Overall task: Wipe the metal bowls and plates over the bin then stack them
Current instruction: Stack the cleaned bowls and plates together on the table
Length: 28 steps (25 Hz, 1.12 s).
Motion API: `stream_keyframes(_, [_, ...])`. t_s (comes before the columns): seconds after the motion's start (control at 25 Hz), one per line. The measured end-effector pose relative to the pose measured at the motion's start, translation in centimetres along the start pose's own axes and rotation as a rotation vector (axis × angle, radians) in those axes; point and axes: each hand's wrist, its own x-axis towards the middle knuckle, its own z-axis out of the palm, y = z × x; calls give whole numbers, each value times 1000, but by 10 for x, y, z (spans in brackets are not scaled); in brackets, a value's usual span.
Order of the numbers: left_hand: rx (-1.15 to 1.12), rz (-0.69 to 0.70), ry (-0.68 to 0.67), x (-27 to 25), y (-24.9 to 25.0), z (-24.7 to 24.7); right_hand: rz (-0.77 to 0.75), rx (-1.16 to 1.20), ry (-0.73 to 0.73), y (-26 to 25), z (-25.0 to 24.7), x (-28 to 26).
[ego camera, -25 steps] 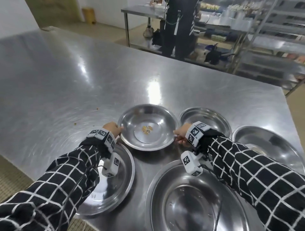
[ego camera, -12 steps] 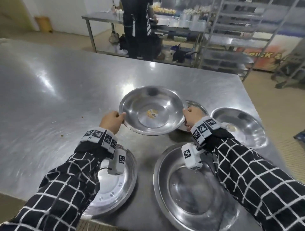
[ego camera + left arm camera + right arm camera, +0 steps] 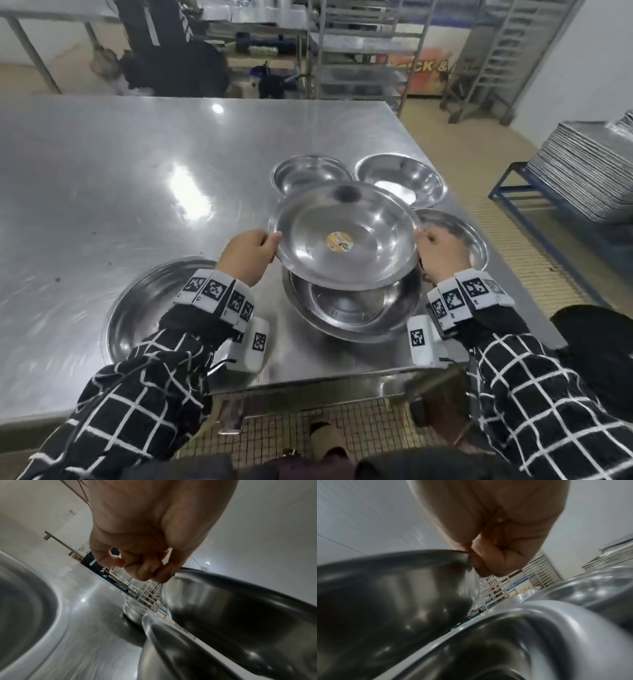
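Note:
A shallow metal bowl (image 3: 346, 236) with a yellow sticker in its middle hangs in the air above a larger metal bowl (image 3: 352, 308) on the table. My left hand (image 3: 248, 255) pinches its left rim, and my right hand (image 3: 440, 255) pinches its right rim. The left wrist view shows my left hand (image 3: 145, 566) curled on the rim of the held bowl (image 3: 240, 608). The right wrist view shows my right hand (image 3: 491, 561) curled on the bowl's (image 3: 393, 595) other edge. A wide flat plate (image 3: 150, 305) lies at the left, under my left forearm.
Three more metal bowls sit behind and right: one (image 3: 308, 173), another (image 3: 400, 180), a third (image 3: 455, 236) near the steel table's (image 3: 120, 171) right edge. A stack of trays (image 3: 589, 168) stands on a blue rack at right. A person stands beyond the table.
Both hands have lifted the stickered bowl off the table and carried it toward me, so it now hangs over the larger bowl. My head has turned right.

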Motion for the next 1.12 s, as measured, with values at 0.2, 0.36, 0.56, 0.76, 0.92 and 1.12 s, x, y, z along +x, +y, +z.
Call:
stream_keyframes(0.2, [121,27,-133,-23,-11,23,22,-180,53,36,8,-36])
stream_keyframes(0.36, [214,32,-163,-24,-25,31,10,-383,58,53,20,-36])
stream_keyframes(0.56, [341,33,-142,-23,-23,35,-25,-431,54,64,24,-32])
stream_keyframes(0.76, [260,11,-123,-15,-5,26,26,-310,28,65,10,-20])
stream_keyframes(0.92, [144,23,-141,15,36,25,71,-93,-3,65,-15,31])
stream_keyframes(1.12, [7,-35,-225,80,96,52,193,147,-75,78,-47,131])
